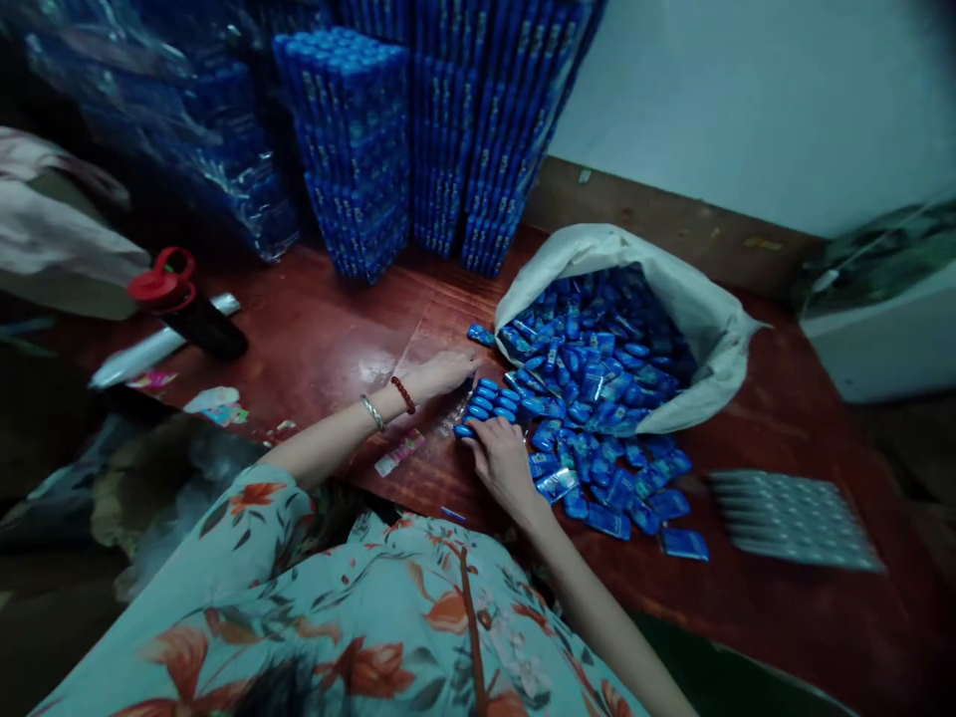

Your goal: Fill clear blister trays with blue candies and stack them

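Small glossy blue packets sit in neat rows at the table's middle, with a shiny clear plastic edge showing at their left. My left hand, wearing a red bead bracelet and a silver bangle, is closed at the far left corner of these rows; what its fingertips hold is hidden. At the near side, my right hand has its fingers bent onto a blue packet at the corner. Loose blue packets lie right of it, spilling from the mouth of a white sack full of them.
Tall stacks of blue packs stand at the back against the wall. A dark bottle with a red lid and a clear plastic roll are at left. Stacked clear trays lie at right. A pink wrapper is near the front edge.
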Demonstrator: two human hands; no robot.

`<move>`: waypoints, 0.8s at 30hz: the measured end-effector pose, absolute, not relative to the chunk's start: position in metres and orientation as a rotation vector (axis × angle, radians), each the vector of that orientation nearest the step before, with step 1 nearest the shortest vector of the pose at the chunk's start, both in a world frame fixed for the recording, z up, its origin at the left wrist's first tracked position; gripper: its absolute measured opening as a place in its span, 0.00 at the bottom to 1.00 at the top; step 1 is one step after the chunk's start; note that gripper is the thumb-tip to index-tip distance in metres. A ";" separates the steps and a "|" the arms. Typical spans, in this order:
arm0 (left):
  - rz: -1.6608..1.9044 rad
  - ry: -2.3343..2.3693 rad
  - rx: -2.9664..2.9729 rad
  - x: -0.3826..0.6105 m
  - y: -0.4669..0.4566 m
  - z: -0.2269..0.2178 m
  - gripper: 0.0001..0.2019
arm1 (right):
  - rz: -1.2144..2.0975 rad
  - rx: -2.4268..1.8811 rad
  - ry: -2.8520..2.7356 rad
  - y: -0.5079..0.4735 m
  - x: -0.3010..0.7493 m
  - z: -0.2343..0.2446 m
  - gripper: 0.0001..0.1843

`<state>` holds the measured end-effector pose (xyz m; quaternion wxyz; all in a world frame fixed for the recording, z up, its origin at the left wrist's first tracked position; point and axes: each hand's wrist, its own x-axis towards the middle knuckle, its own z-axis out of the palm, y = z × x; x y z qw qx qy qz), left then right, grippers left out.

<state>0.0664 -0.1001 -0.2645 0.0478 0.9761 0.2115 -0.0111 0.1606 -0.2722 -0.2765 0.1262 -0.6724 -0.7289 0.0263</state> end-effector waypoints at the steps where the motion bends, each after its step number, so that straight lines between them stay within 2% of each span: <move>1: -0.010 0.646 2.965 0.066 -0.101 -0.266 0.13 | 0.035 -1.978 -2.151 -0.273 0.159 -0.276 0.14; 5: 0.048 0.698 2.912 0.063 -0.105 -0.267 0.12 | -0.153 -2.002 -2.251 -0.279 0.150 -0.278 0.14; 8: 0.061 0.726 2.891 0.061 -0.106 -0.267 0.12 | -0.155 -1.857 -2.146 -0.281 0.150 -0.281 0.13; 11: 0.079 0.724 2.893 0.058 -0.106 -0.268 0.12 | 0.019 -1.705 -1.802 -0.286 0.157 -0.276 0.09; 17: 0.071 0.702 2.920 0.056 -0.103 -0.270 0.12 | 0.651 -1.517 -0.877 -0.303 0.162 -0.254 0.11; 24: 0.021 0.706 2.931 0.060 -0.101 -0.271 0.12 | 0.851 -1.316 -0.530 -0.309 0.159 -0.245 0.13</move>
